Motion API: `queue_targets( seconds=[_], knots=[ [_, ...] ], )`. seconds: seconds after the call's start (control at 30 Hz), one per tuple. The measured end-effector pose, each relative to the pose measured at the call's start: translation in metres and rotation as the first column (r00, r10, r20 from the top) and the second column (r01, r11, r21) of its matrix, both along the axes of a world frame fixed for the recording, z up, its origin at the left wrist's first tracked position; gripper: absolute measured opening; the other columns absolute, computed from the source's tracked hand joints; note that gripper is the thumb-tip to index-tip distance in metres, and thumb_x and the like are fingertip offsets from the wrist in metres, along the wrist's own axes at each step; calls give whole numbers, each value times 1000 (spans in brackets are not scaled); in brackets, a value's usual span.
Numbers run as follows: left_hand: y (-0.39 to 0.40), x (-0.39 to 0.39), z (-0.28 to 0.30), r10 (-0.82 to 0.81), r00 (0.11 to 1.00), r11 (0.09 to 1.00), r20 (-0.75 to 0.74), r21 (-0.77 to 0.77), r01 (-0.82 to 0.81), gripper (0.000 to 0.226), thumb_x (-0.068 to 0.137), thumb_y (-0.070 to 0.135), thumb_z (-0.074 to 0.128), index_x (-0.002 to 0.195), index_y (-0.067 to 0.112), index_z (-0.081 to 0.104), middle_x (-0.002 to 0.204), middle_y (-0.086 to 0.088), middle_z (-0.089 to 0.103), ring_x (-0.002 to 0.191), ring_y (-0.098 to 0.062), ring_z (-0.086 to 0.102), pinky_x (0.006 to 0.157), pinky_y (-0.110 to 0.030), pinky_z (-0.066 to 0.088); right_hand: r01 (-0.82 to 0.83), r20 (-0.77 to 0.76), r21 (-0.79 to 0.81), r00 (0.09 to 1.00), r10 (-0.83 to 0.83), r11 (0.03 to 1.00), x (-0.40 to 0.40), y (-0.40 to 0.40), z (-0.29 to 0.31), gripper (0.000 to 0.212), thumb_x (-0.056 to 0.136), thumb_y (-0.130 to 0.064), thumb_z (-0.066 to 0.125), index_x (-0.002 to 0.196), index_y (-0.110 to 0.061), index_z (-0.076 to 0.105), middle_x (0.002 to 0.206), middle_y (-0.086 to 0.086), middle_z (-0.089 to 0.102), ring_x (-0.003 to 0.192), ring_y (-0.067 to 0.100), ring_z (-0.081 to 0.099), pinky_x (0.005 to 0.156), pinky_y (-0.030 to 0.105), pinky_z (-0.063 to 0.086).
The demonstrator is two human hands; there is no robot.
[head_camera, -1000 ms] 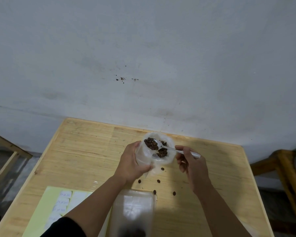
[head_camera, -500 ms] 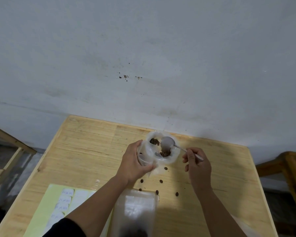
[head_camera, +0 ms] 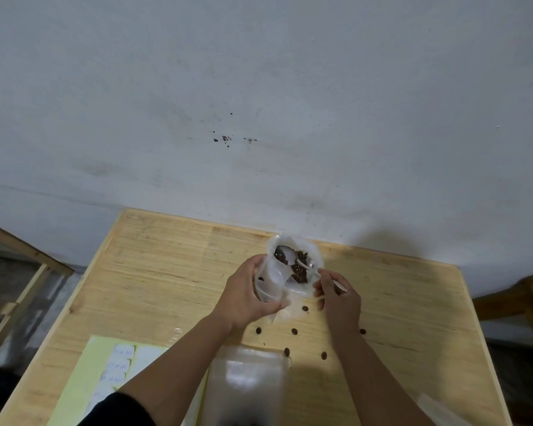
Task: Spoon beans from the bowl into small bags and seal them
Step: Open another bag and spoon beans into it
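Two bare forearms reach into view from the bottom edge. The left hand [head_camera: 246, 292] and the right hand [head_camera: 339, 298] wear no gloves, rings, or watch, and both wrists are uncovered. The left arm carries a dark, black-looking sleeve [head_camera: 120, 410] pushed up near the elbow, its edge rounded and slightly bunched; the fabric is plain, with no visible print or seam. The right arm shows no sleeve up to where the frame cuts it off.

Clear plastic container [head_camera: 243, 392]: blurring, bottom edge cutting it off. Label sheet [head_camera: 111, 373]: writing too small to read, forearm covering part.
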State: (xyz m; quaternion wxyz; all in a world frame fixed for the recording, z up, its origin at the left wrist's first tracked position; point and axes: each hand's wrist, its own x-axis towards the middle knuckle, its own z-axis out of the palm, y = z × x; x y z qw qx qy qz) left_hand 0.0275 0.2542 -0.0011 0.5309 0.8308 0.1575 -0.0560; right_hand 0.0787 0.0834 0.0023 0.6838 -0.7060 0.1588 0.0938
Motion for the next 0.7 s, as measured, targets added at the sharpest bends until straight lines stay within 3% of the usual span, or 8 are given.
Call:
queue_targets(
  seconds=[0.27,0.7],
  knots=[
    [0,1,-1,-4,1000,1000,20,-26,5,98,56,39,87,138,31,35,128,21,47,119,0,47,97,-15,39,7,-142,123,990,11,992,-2,3,1,11,90,-5,57,93,2,65,64,10,60,49,13,51,37,20,37],
    [-2,-2,0,23,1000,1000,17,-2,-23,101,54,43,88,139,26,37,129,17,48,113,2,47,76,4,34,128,-117,93,986,-117,987,-9,-15,12,12,91,-8,54,92,-5,66,69,11,63,52,13,52,39,20,38]
  ],
)
